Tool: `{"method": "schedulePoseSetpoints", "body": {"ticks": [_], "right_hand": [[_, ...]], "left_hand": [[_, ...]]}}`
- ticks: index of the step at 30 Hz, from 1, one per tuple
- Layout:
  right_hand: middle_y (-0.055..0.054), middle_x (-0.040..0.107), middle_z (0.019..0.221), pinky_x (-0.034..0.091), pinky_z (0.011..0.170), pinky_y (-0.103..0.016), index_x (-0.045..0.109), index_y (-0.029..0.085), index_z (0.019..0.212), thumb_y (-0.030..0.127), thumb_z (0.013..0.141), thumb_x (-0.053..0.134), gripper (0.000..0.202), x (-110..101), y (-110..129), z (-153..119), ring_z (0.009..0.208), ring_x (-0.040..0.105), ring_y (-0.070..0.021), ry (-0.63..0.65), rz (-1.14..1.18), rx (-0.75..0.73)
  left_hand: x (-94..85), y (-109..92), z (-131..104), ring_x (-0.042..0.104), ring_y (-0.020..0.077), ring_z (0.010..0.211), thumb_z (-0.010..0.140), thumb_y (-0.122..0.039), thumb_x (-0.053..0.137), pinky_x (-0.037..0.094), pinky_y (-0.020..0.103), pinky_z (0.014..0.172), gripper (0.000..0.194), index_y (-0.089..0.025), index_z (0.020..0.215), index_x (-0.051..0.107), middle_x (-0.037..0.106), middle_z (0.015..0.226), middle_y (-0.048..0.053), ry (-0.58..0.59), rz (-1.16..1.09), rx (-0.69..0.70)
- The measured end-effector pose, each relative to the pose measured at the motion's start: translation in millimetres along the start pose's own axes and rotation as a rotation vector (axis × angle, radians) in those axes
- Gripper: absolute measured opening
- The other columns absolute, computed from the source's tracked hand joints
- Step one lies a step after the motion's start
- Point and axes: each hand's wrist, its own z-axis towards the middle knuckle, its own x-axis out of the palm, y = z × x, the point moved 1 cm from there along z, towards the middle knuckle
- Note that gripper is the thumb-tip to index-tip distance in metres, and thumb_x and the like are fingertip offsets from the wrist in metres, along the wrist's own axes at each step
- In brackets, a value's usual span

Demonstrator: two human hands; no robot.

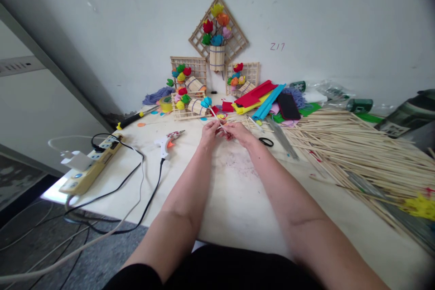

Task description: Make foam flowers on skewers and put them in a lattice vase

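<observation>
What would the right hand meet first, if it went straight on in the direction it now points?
Apart from the stick at its fingertips, the right hand would probably meet the left hand first, just ahead; the exact depth between them is unclear.

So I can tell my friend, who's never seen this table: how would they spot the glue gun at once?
On the pale table, find the cream power strip at the left. Between it and the left hand lies a white glue gun. Its orange trigger and metal tip set it apart from the white charger on the strip.
</observation>
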Motion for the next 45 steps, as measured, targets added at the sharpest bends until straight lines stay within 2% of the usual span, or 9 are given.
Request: {"method": "schedulePoseSetpoints", "body": {"ticks": [5, 10, 19, 23, 27, 29, 35, 39, 45], "right_hand": [[-0.001, 0.063, 0.054, 0.040, 0.046, -0.020, 0.060, 0.014, 0.057, 0.025, 0.066, 0.065, 0.014, 1.3, -2.2, 2.0, 0.043, 0.047, -0.0063, -0.053, -0.010, -0.051], [0.000, 0.060, 0.051, 0.037, 0.046, -0.021, 0.058, 0.015, 0.054, 0.024, 0.067, 0.060, 0.015, 0.2, -4.0, 5.3, 0.041, 0.045, -0.0062, -0.097, -0.092, -0.112], [0.001, 0.053, 0.049, 0.035, 0.054, -0.023, 0.054, 0.018, 0.049, 0.028, 0.076, 0.052, 0.029, -0.2, -10.1, 10.4, 0.049, 0.045, -0.0094, -0.202, -0.615, -0.380], [-0.001, 0.061, 0.058, 0.039, 0.052, -0.023, 0.062, 0.018, 0.068, 0.044, 0.082, 0.044, 0.034, 0.0, -12.3, 11.6, 0.051, 0.052, -0.0111, -0.114, -0.435, -0.253], [-0.004, 0.065, 0.064, 0.040, 0.049, -0.022, 0.063, 0.016, 0.092, 0.050, 0.083, 0.043, 0.040, -3.7, -11.6, 11.3, 0.051, 0.055, -0.0116, -0.167, -0.256, -0.116], [-0.005, 0.065, 0.066, 0.040, 0.047, -0.020, 0.063, 0.015, 0.088, 0.049, 0.081, 0.048, 0.039, -5.2, -10.5, 9.8, 0.052, 0.055, -0.0109, -0.178, -0.184, -0.088], [-0.002, 0.066, 0.064, 0.041, 0.046, -0.018, 0.063, 0.015, 0.076, 0.042, 0.075, 0.060, 0.027, -4.2, -12.7, 7.3, 0.049, 0.053, -0.0078, 0.004, -0.091, -0.049], [-0.001, 0.063, 0.056, 0.039, 0.045, -0.018, 0.062, 0.014, 0.065, 0.031, 0.074, 0.059, 0.019, -3.4, -15.0, 8.7, 0.044, 0.049, -0.0059, -0.027, -0.142, -0.087], [0.000, 0.060, 0.051, 0.040, 0.046, -0.018, 0.061, 0.013, 0.058, 0.023, 0.074, 0.056, 0.019, -2.6, -15.5, 11.1, 0.043, 0.049, -0.0064, -0.077, -0.244, -0.174]], "left_hand": [[2.7, -0.7, -1.1, 0.052, 0.0064, 0.047, 0.059, -0.036, 0.075, 0.037, 0.021, 0.045, 0.030, -0.012, 0.069, 0.061, 0.067, 0.078, 0.005, 0.026, 0.020, 0.015], [3.9, -1.5, -1.2, 0.055, 0.0084, 0.050, 0.060, -0.034, 0.075, 0.041, 0.024, 0.051, 0.027, -0.012, 0.069, 0.063, 0.066, 0.075, 0.005, 0.025, 0.009, 0.007], [-1.6, -0.2, 1.8, 0.059, 0.0113, 0.065, 0.059, -0.036, 0.075, 0.047, 0.026, 0.067, 0.026, -0.013, 0.067, 0.065, 0.066, 0.072, 0.003, -0.046, 0.053, 0.060], [-5.9, 0.8, 3.9, 0.060, 0.0118, 0.070, 0.060, -0.037, 0.074, 0.046, 0.024, 0.068, 0.026, -0.015, 0.071, 0.067, 0.067, 0.074, 0.003, -0.090, 0.051, 0.070], [-7.0, 2.2, 5.2, 0.061, 0.0130, 0.073, 0.062, -0.036, 0.073, 0.045, 0.024, 0.067, 0.025, -0.015, 0.074, 0.068, 0.067, 0.078, 0.005, -0.066, 0.056, 0.066], [-6.2, 2.7, 4.9, 0.061, 0.0131, 0.071, 0.062, -0.037, 0.074, 0.046, 0.025, 0.067, 0.027, -0.014, 0.075, 0.067, 0.067, 0.078, 0.005, -0.042, 0.049, 0.050], [-1.5, 1.5, 1.7, 0.059, 0.0104, 0.061, 0.062, -0.039, 0.073, 0.044, 0.022, 0.053, 0.032, -0.012, 0.077, 0.065, 0.067, 0.083, 0.006, 0.011, 0.053, -0.005], [1.3, 0.3, -0.4, 0.056, 0.0096, 0.052, 0.060, -0.040, 0.074, 0.039, 0.021, 0.044, 0.034, -0.011, 0.076, 0.065, 0.065, 0.074, 0.005, 0.025, 0.081, -0.033], [1.9, 0.4, -0.5, 0.053, 0.0095, 0.049, 0.060, -0.042, 0.074, 0.040, 0.022, 0.045, 0.035, -0.011, 0.074, 0.066, 0.062, 0.065, 0.003, 0.073, 0.099, -0.016]]}}
